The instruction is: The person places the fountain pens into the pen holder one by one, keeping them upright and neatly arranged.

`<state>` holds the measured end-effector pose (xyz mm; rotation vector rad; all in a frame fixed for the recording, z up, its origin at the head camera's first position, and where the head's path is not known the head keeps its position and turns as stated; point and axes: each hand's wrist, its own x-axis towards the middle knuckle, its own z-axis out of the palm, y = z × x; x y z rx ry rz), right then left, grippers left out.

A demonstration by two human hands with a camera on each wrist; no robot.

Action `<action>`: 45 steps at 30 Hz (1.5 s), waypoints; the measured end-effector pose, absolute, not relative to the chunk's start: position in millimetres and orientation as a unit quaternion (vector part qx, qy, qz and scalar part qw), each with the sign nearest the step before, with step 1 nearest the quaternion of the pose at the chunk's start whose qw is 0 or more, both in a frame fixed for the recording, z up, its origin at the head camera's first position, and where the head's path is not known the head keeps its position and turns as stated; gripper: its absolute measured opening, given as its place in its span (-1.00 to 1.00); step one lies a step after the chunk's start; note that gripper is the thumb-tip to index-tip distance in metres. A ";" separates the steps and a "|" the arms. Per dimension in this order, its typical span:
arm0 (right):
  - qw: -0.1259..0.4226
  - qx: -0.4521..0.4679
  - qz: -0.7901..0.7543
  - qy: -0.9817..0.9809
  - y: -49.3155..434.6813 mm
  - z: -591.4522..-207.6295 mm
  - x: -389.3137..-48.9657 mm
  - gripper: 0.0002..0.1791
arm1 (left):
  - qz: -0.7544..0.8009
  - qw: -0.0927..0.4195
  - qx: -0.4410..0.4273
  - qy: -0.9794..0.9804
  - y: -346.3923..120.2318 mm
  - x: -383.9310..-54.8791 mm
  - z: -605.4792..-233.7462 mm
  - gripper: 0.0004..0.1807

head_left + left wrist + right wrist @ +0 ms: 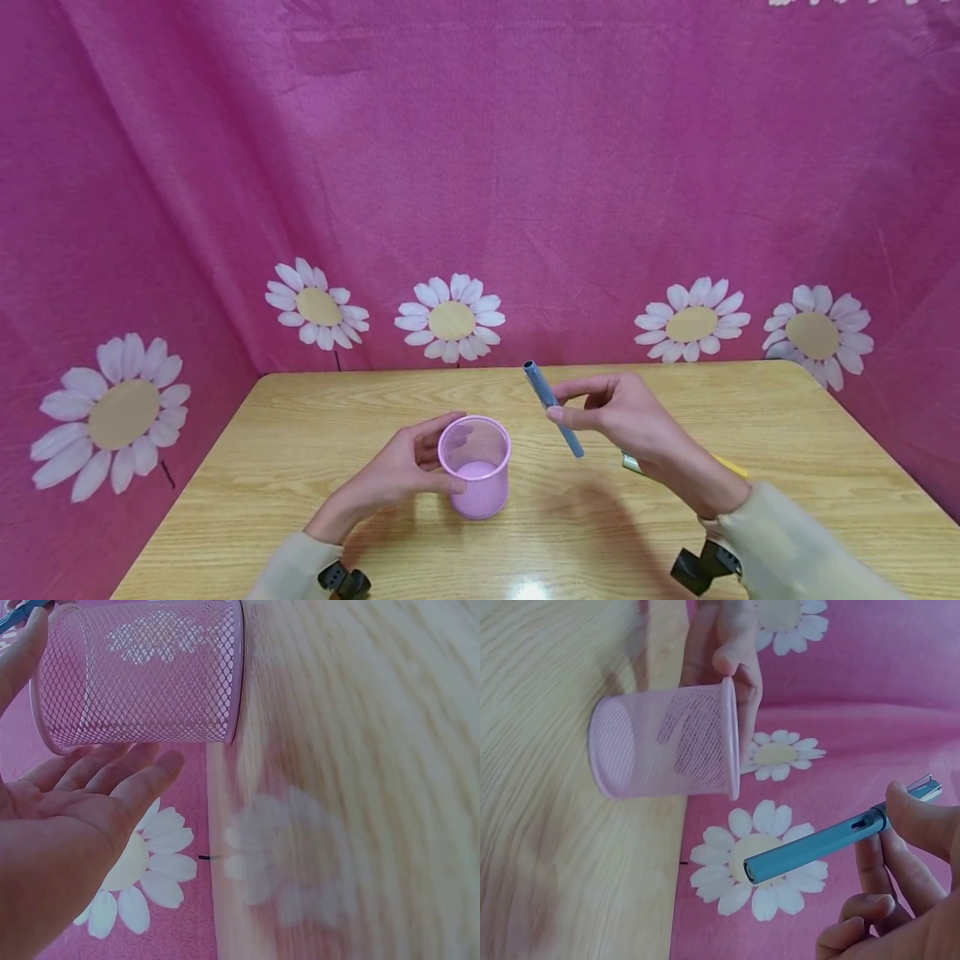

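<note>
A pink mesh pen cup (481, 497) stands upright on the wooden table, its bare inner bottom visible from above. My left hand (397, 468) holds it from the left, thumb on the near side and fingers round the far side. In the right wrist view, that thumb (726, 661) lies at the cup's rim. To the right of the cup and above the table, my right hand (633, 421) pinches a blue pen (542, 388) between thumb and fingers. The pen (802, 851) is tilted and has a wire clip and a small barrel window.
Beyond my right wrist lie a small pale-green and silvery thing (632, 462) and a yellow thing (731, 466), both mostly hidden by the arm. A magenta curtain (525, 208) with daisies hangs behind and beside the table (315, 417).
</note>
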<state>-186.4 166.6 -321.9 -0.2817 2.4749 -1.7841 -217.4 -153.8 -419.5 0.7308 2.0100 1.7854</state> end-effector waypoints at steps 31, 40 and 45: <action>0.034 -0.111 -0.660 0.742 99.8 -327.8 -200.8 -0.71 | 0.631 0.186 0.257 0.708 -154.5 -218.7 -417.5 -0.09; 0.035 -0.104 -0.662 0.742 91.5 -339.5 -204.9 -0.77 | 0.635 0.188 0.261 0.703 -154.9 -219.1 -417.6 -0.08; 0.029 -0.110 -0.658 0.744 88.1 -347.1 -207.1 -0.77 | 0.634 0.186 0.263 0.703 -154.6 -219.4 -418.4 -0.10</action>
